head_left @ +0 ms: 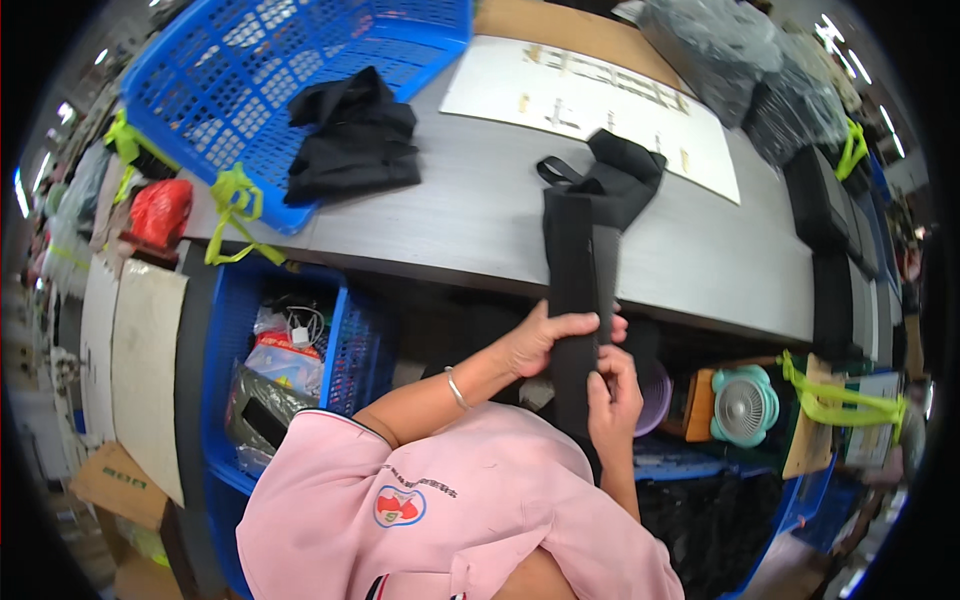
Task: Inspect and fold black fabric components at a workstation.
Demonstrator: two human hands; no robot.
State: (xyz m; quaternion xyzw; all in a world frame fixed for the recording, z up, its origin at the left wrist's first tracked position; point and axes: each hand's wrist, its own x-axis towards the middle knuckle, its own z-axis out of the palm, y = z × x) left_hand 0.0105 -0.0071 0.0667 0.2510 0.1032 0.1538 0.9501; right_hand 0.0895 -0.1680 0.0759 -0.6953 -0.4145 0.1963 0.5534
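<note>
A long black fabric piece (572,270) runs from my lap up over the front edge of the grey table (470,220). Its far end spreads wider on the tabletop, with a small loop at its left side. My left hand (532,342) grips the strip from the left, its thumb lying across the top. Slightly nearer to me, my right hand (616,395) pinches the strip's right edge between thumb and fingers. To the left on the table, another folded black fabric piece (355,150) lies against a blue plastic basket (215,100).
A white board (600,110) lies at the table's far side, near plastic-wrapped bundles (720,60). Black stacked blocks (825,215) stand at the right edge. Below are a blue crate (345,350) of packages, a turquoise fan (745,405) and a red bag (160,212) at left.
</note>
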